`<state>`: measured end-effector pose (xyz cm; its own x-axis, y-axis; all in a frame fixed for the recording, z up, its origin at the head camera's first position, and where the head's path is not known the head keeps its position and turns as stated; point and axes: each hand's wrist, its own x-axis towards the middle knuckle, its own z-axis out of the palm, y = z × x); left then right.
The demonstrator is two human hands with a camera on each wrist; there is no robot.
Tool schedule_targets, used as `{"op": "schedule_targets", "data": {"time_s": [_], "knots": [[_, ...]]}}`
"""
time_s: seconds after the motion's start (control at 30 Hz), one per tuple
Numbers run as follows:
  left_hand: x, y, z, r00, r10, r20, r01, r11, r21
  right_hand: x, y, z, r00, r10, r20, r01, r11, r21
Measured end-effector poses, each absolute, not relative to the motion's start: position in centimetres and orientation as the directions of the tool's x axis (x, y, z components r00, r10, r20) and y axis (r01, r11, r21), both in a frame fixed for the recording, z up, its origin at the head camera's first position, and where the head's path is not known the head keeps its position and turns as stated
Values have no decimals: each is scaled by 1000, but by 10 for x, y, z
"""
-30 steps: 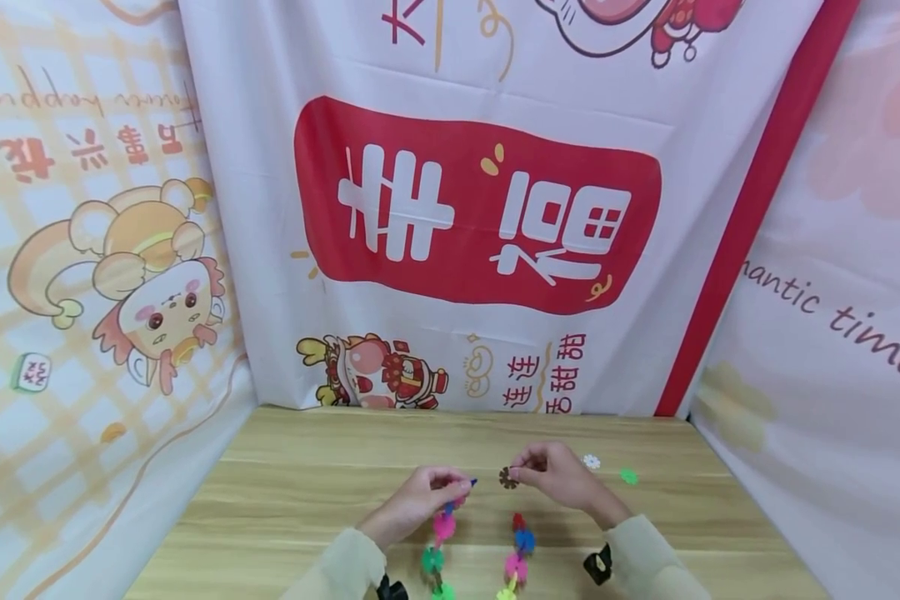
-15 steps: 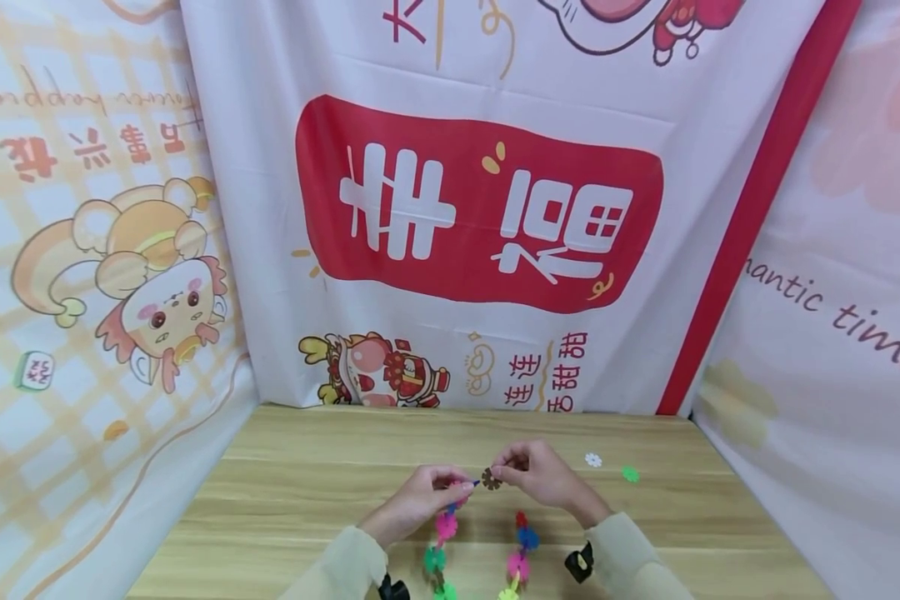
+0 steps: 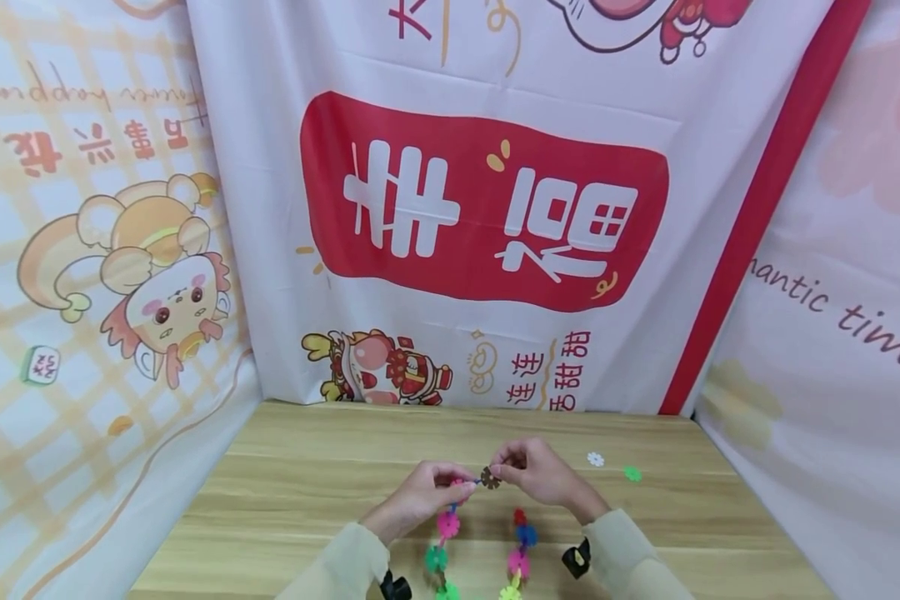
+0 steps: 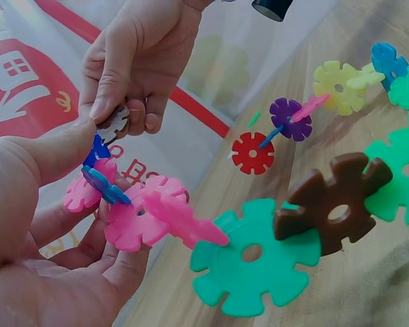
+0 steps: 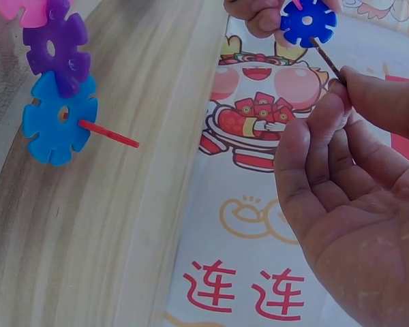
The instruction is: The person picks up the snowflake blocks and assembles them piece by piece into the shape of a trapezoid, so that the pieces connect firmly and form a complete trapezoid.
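Observation:
My left hand (image 3: 422,493) pinches a blue notched plastic disc (image 5: 293,30) at the end of a chain of interlocked snowflake building discs. My right hand (image 3: 537,472) grips a brown snowflake disc (image 3: 486,483) between thumb and fingertips. In the right wrist view the brown disc is edge-on, its rim at a notch of the blue one. Pink discs (image 4: 123,231), a teal disc (image 4: 221,283) and another brown disc (image 4: 313,197) follow along the chain below my left hand. The chain's other end, with a red disc (image 4: 240,162), lies nearer my right forearm.
A white disc (image 3: 591,461) and a green disc (image 3: 632,473) lie loose on the wooden table (image 3: 330,442), right of my right hand. Printed cloths (image 3: 270,250) hang at the back and both sides. The chain runs out of the head view at the bottom.
My right hand has moved left with the brown disc, closing the gap to the blue disc. My left hand has stayed nearly in place, holding the chain end.

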<state>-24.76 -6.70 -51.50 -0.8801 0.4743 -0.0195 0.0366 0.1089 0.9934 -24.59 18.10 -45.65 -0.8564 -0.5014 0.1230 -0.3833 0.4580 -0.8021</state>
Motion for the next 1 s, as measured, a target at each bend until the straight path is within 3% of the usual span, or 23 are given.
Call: {"op": "schedule_targets", "data": {"time_s": [0.73,1.0], "knots": [[-243,-59,-521,-891,453,-31,21,110,994,-246,187,-472,-870,-477,124,-367,458,-810],[-250,-57,-516,-889,459,1,70,133,989,-248,181,-471,-891,-426,154,-356,448,-820]]}}
